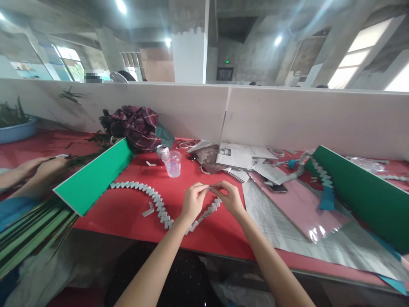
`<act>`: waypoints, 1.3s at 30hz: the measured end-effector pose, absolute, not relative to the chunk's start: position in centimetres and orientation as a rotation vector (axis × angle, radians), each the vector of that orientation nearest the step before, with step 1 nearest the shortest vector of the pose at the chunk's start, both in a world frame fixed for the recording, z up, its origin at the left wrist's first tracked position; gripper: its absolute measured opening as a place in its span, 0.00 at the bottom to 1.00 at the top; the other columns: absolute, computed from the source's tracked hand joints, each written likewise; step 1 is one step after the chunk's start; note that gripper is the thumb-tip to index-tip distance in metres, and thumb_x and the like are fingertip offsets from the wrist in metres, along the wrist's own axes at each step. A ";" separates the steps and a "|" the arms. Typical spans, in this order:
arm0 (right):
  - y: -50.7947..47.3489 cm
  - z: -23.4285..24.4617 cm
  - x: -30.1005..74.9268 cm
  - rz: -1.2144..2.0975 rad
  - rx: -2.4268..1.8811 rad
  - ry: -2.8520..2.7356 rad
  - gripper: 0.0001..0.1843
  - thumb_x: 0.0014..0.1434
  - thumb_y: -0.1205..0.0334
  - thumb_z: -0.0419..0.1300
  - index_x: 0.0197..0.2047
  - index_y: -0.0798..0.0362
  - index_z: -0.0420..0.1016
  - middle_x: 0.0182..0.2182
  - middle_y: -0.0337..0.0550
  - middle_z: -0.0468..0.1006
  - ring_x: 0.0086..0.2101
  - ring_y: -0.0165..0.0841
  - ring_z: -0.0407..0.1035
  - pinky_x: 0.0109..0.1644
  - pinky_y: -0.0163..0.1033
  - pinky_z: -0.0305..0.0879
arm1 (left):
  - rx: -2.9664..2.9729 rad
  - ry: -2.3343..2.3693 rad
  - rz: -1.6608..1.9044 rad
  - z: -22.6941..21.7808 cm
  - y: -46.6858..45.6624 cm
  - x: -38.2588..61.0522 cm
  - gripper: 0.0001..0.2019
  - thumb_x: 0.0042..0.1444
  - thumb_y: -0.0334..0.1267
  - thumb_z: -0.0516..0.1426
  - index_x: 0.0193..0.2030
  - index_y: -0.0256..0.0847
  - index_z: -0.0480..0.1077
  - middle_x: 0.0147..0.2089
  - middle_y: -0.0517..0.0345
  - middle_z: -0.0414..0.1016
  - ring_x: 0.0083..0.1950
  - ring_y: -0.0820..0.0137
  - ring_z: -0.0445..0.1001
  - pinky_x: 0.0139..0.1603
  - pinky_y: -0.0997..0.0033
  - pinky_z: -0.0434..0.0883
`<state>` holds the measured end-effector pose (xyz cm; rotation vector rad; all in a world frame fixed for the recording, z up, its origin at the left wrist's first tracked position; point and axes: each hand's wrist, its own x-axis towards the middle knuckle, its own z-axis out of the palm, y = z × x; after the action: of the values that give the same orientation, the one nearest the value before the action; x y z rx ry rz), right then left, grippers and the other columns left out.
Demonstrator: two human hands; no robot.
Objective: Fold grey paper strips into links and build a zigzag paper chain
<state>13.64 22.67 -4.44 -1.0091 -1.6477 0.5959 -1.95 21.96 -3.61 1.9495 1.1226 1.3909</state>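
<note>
So there's a zigzag chain of folded pale strips [156, 198] lying on the red tabletop [220, 238], dipping in a loose U that runs past the left wrist and up to the right hand. Left hand [193, 198] and right hand [232, 198] are almost fingertip to fingertip above it, both pinched tight on a small pale piece [209, 188] (too tiny to tell if it's joined to the chain, sorry). A loose V-shaped strip [148, 210] sits just beside the chain's left stretch. Further back there's a clear plastic cup [173, 165] with a can [162, 150] right behind it. Papers [234, 156] and a pink folder [297, 200] clutter the right, and a green divider [99, 177] stands on the left.
</note>
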 end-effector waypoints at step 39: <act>19.6 -9.6 12.8 0.679 -1.149 -0.823 0.18 0.50 0.44 0.60 0.29 0.52 0.69 0.24 0.40 0.74 0.28 0.33 0.69 0.30 0.35 0.63 | 2.236 1.576 0.614 -6.0 20.8 -0.4 0.12 0.59 0.43 0.51 0.43 0.40 0.70 0.42 0.49 0.70 0.41 0.63 0.73 0.40 0.68 0.68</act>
<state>12.82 19.56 -9.58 -1.1492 -0.8231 0.6794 -0.36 20.84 -6.05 2.2364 1.5764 0.6140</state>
